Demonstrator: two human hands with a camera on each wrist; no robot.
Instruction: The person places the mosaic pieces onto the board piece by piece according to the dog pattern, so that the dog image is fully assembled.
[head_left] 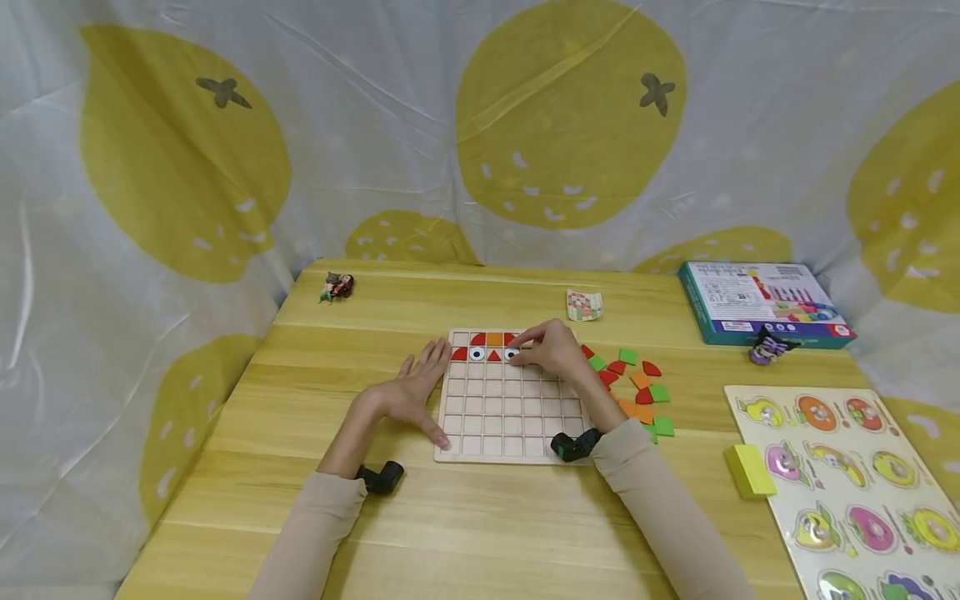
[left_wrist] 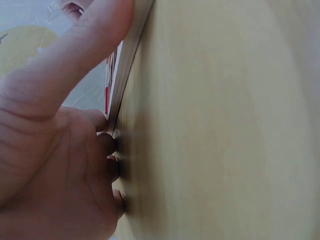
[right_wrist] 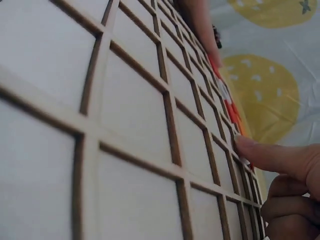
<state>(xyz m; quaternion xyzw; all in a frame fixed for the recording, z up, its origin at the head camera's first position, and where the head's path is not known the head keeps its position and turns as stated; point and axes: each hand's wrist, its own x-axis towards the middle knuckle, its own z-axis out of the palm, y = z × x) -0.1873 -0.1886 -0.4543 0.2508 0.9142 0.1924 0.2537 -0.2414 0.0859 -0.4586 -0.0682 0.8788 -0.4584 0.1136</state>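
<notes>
Sleeves: beige pair (head_left: 663,508) closest to the lens, running up to both hands, with a black wrist gadget (head_left: 576,446) at each cuff.
Right hand: this (head_left: 558,346) is the grip, thumb and index finger together on an eye tile (head_left: 511,354), basically pinching it.
Eye tile: right at the fingertips, second row from the far edge of the wooden grid board (head_left: 491,427).
Left hand: spread out (head_left: 408,387) left of the grip, digits apart, not clamped on anything, touching the board's left edge.
Filled squares: just left of the pinch, a red triangle tile (head_left: 494,356), then another eye tile (head_left: 477,354); an orange tile (head_left: 494,339) sits up and left of it.
Loose tiles: red, orange and green bits (head_left: 659,392) scattered right of the grip, some hidden by the forearm.
Pattern card: small one (head_left: 584,306), beyond the grip and a bit right.
Far right of the grip: toy box (head_left: 772,304), dark-and-purple figurine (head_left: 770,347), fruit puzzle board (head_left: 738,400), yellow block (head_left: 750,472) at its edge.
Far left of the grip: another little figurine (head_left: 337,287).
</notes>
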